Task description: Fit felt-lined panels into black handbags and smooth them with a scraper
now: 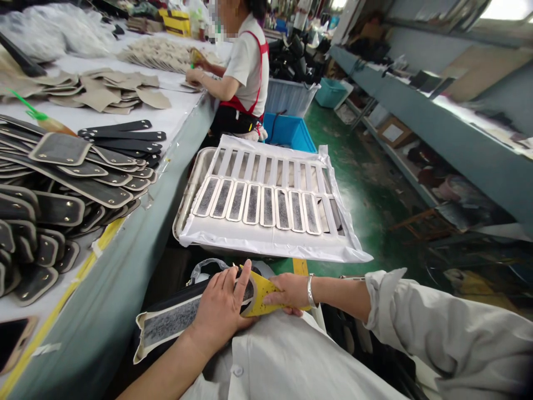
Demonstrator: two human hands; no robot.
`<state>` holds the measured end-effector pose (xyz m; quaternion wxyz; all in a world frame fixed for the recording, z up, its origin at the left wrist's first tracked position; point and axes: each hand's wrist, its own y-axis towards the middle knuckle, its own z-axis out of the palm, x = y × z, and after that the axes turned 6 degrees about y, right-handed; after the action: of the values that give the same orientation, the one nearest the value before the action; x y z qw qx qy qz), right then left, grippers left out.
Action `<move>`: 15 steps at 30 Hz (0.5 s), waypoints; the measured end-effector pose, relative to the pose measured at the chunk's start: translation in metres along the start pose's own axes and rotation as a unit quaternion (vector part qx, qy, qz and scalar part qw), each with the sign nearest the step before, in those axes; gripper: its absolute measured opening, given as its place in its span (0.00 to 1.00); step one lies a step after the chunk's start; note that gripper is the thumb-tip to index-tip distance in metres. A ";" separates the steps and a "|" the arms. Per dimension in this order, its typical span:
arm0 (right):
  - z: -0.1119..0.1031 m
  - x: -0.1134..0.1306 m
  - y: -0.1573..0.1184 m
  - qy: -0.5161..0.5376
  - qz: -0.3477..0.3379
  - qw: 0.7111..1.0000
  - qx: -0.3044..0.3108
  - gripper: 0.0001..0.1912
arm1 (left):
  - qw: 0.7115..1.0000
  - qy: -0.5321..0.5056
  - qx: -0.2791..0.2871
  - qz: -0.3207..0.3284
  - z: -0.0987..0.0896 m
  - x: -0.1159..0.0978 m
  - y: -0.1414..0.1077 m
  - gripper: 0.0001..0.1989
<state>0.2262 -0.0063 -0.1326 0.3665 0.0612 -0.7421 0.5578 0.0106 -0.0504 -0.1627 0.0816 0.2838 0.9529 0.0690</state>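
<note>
Low in front of me lies a long strip [166, 325] with a speckled grey middle and a pale folded rim. My left hand [220, 303] grips it across its width, thumb on the near side and index finger raised. A yellow, curved sheet-like tool [261, 294] with dark specks is pinched in my right hand [289, 293], its edge against the strip's right end beside my left thumb. Beyond my hands, a white frame [266, 244] with slots carries a row of several grey patches with pale rims [269, 205]. The frame rests on a pale tray [187, 194].
On the left table [166, 166] lie stacked black straps with pale edges [62, 183], beige pieces [108, 91], a green-tipped brush [45, 119] and a phone [14, 341]. A co-worker [250, 66] sits at its far side near blue crates [289, 130]. Another bench [437, 111] runs along the right.
</note>
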 end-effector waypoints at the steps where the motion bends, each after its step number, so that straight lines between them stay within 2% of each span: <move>1: 0.001 0.004 0.001 -0.003 0.002 1.000 -0.005 0.14 | 1.000 -0.002 -0.001 -0.004 0.000 0.000 -0.002 0.58; 4: 0.010 0.013 0.004 -0.004 -0.005 1.000 -0.028 0.15 | 1.000 -0.006 -0.006 -0.013 -0.001 0.000 -0.008 0.60; 8: 0.030 0.011 -0.003 0.036 -0.017 0.993 -0.114 0.14 | 0.999 -0.003 -0.024 -0.025 -0.001 0.002 -0.019 0.61; 10: 0.038 0.005 -0.015 0.083 -0.055 0.983 -0.155 0.13 | 0.999 -0.005 -0.020 -0.039 -0.002 0.003 -0.023 0.60; 12: 0.043 0.001 -0.030 0.143 -0.130 0.961 -0.200 0.15 | 0.998 -0.004 -0.001 -0.056 -0.004 0.003 -0.025 0.58; 15: 0.048 0.000 -0.046 0.266 -0.263 0.885 -0.279 0.17 | 0.996 -0.003 0.051 -0.076 -0.008 0.000 -0.021 0.52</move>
<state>0.2258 -0.0655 -0.1020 0.6852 -0.0017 -0.6985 0.2063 -0.0020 -0.0683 -0.1587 0.0750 0.2146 0.9737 0.0134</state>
